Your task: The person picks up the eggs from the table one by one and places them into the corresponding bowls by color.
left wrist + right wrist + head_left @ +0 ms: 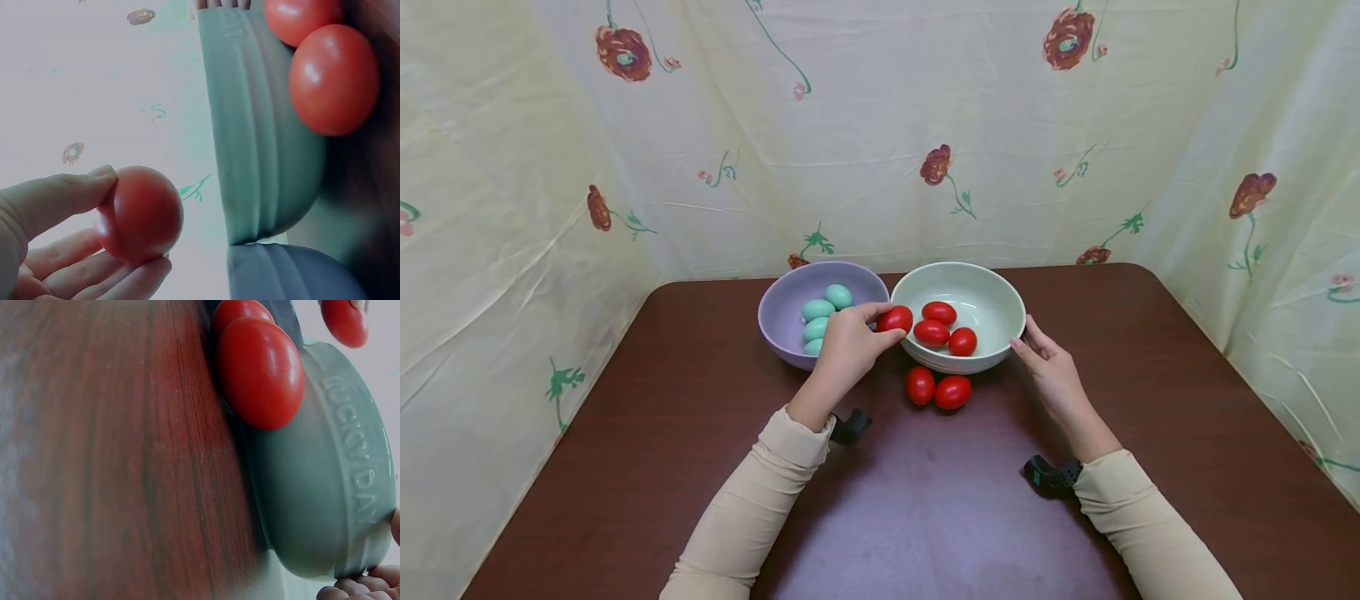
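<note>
My left hand [853,337] pinches a red egg [895,319] between thumb and fingers, above the place where the two bowls meet. In the left wrist view the held egg [142,215] shows up clear of the bowls. My right hand [1055,375] holds the pale green bowl [1000,308] at its right side, thumb at the rim and fingers against the outer wall. Three red eggs [939,313] lie in that bowl. Beside it, the purple bowl [778,321] contains several teal eggs [817,310], partly covered by my left hand.
Two more red eggs [952,392] rest on the dark wooden table [925,492], close against the front of the green bowl. A flower-patterned curtain [865,167] hangs behind the table's far edge and down both sides.
</note>
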Demonstrator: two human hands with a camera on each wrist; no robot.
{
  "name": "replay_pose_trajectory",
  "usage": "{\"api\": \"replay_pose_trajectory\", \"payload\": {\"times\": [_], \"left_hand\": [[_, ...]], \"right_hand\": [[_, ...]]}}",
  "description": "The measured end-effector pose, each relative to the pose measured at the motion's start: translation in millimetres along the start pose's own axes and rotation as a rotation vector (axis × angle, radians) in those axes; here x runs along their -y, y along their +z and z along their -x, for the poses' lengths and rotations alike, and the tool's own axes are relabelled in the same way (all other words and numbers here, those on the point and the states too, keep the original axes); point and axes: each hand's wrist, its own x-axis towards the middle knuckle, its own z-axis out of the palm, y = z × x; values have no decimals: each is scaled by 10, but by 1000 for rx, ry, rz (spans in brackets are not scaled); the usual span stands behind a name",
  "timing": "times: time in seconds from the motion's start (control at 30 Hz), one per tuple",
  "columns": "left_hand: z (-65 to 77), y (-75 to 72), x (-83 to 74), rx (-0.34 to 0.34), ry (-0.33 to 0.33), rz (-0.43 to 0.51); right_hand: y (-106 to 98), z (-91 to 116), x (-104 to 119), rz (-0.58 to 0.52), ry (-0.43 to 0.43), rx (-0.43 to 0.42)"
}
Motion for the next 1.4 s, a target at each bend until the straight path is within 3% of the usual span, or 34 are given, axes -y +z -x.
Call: {"api": "replay_pose_trajectory", "payload": {"times": [0.3,0.5,0.73,0.93,1.4], "left_hand": [[-183,61,-118,43,33,-13],[-304,166,-160,111,21,21],[-419,263,-188,184,0,13],[-475,342,-167,209,16,14],[-539,522,-124,320,36,-101]], "right_hand": [[3,1,-12,7,-7,5],[7,7,-22,-13,-29,-2],[-7,1,7,17,5,4],[-8,-7,18,24,6,0],[-14,10,8,16,19,-2]]}}
